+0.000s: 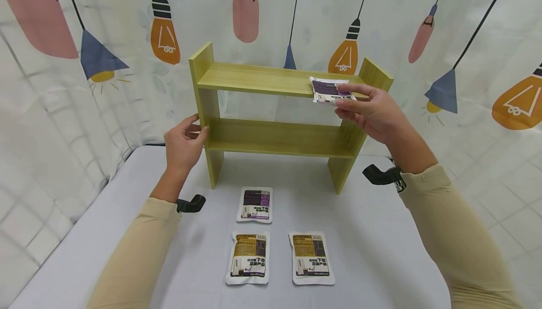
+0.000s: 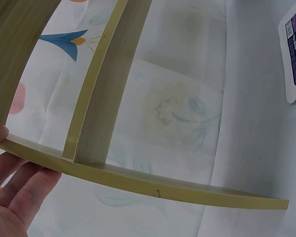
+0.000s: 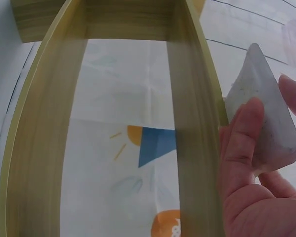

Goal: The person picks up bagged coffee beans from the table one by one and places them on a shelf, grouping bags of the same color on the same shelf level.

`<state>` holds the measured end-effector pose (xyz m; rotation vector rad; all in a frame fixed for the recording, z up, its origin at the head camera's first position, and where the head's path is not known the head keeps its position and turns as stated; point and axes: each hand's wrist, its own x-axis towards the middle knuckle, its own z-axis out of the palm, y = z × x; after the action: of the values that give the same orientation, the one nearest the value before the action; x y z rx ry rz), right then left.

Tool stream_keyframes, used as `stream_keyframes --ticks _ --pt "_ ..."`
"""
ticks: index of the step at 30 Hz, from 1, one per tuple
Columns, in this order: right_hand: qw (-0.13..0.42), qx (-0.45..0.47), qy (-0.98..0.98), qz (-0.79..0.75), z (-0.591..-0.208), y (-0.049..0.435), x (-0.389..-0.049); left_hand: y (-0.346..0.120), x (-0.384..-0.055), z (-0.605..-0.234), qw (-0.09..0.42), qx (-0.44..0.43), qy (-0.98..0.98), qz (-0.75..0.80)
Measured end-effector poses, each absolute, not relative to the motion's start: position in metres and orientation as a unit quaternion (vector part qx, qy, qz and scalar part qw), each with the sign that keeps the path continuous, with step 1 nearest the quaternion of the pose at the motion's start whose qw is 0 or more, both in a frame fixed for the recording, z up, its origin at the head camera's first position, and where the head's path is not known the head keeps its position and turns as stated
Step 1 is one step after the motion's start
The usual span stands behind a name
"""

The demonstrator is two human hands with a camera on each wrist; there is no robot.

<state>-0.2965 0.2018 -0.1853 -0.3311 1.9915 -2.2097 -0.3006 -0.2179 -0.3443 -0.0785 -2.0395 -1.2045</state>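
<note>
A two-tier wooden shelf (image 1: 279, 137) stands on the white table. My left hand (image 1: 183, 142) grips the edge of its left side panel, thumb on one face and fingers on the other, as the left wrist view shows up close (image 2: 19, 192). With my right hand (image 1: 374, 111) I pinch a purple-and-white packet (image 1: 328, 90) by its right end, at the front edge of the top board toward the right. In the right wrist view the packet's pale back (image 3: 261, 103) shows between thumb and fingers, beside the board. Whether it touches the board I cannot tell.
In front of the shelf lies a purple-labelled packet (image 1: 255, 204). Nearer the front edge are two brown-labelled packets, a left one (image 1: 249, 258) and a right one (image 1: 312, 258). A curtain (image 1: 271, 17) printed with lamps hangs behind the table (image 1: 364, 233).
</note>
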Motion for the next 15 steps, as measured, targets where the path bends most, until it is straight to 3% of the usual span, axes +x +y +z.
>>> stream_keyframes --ticks 15 --pt "0.052 -0.091 0.705 -0.701 -0.1823 0.1991 -0.3013 -0.2185 -0.2998 -0.3436 0.379 -0.037 -0.796 -0.47"
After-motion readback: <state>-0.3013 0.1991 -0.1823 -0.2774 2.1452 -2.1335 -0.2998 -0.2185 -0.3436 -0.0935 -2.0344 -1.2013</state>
